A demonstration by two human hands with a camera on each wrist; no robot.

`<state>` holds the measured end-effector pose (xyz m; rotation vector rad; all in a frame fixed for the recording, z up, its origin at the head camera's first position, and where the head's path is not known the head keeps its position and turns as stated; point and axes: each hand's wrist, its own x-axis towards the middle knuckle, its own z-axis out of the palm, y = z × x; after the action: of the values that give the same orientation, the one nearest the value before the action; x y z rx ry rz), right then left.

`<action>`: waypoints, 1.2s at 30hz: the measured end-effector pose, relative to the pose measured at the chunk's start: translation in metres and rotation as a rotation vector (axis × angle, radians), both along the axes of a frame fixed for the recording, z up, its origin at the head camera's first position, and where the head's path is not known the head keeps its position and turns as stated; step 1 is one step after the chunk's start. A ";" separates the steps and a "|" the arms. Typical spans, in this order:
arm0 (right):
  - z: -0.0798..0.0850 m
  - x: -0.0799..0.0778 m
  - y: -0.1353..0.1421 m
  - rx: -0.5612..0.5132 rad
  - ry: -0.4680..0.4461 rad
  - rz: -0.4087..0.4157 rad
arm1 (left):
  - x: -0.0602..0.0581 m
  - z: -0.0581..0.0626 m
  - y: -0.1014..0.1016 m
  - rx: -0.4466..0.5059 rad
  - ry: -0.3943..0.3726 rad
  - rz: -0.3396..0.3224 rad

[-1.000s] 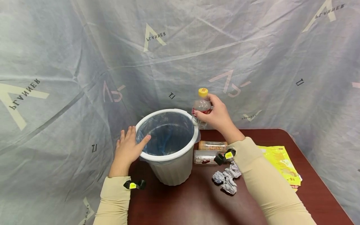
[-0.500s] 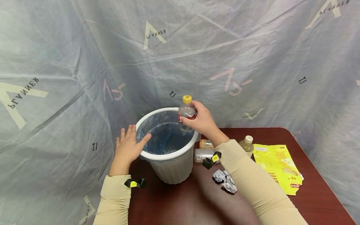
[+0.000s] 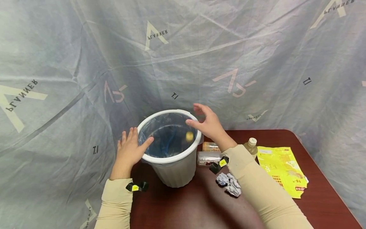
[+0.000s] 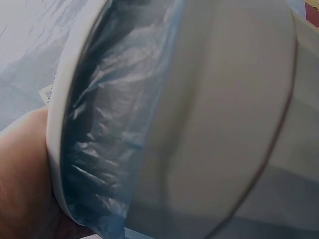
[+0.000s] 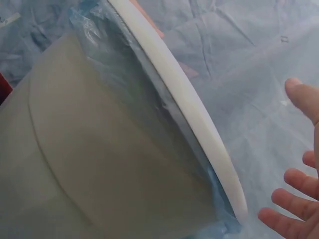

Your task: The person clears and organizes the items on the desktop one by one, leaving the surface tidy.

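A white trash can lined with a thin bluish plastic bag stands upright on the table. My left hand rests on its left rim, fingers straight and thumb reaching over the opening. Above the right rim hovers my right hand, fingers spread and holding nothing, as the right wrist view also shows. Inside the can, below that hand, is the blurred yellow cap of a clear plastic bottle, its body barely visible. In the left wrist view, my left hand touches the rim.
Right of the can lie an orange-labelled bottle and a clear bottle. Crumpled paper balls sit in front of them. A white-capped bottle and a yellow snack bag are farther right. Grey cloth hangs behind the table.
My right hand brought the yellow-capped bottle left over the can and let it go; the bottle has dropped into the opening. My left hand has stayed on the rim.
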<state>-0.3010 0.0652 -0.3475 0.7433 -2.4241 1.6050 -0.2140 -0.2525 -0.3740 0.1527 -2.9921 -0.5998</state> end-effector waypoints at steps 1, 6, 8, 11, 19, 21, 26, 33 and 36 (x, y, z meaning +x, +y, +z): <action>0.000 0.000 0.002 -0.007 0.006 -0.004 | 0.000 -0.001 0.000 0.000 0.000 0.001; -0.004 -0.002 0.015 -0.037 0.027 -0.047 | -0.001 -0.003 0.001 0.006 0.001 0.004; -0.005 -0.003 0.021 -0.047 0.028 -0.064 | -0.001 -0.004 0.001 0.007 0.002 0.003; -0.008 -0.005 0.033 -0.048 0.031 -0.089 | -0.001 -0.004 0.000 0.004 0.001 0.003; -0.018 -0.010 0.073 -0.064 0.052 -0.176 | -0.001 -0.004 0.001 0.011 -0.002 0.004; -0.019 -0.010 0.084 -0.062 0.047 -0.195 | -0.002 -0.004 0.001 0.010 0.001 0.003; -0.022 -0.008 0.112 -0.047 0.016 -0.245 | -0.002 -0.005 0.000 0.004 0.001 0.002; -0.035 -0.007 0.149 -0.026 -0.017 -0.319 | -0.002 -0.004 0.000 0.016 -0.001 -0.010; -0.044 -0.006 0.164 -0.014 -0.043 -0.350 | -0.002 -0.004 -0.001 0.018 -0.004 -0.007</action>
<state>-0.3075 0.2290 -0.3919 0.2618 -2.4008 1.5076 -0.2161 -0.2533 -0.3775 0.1451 -2.9933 -0.6283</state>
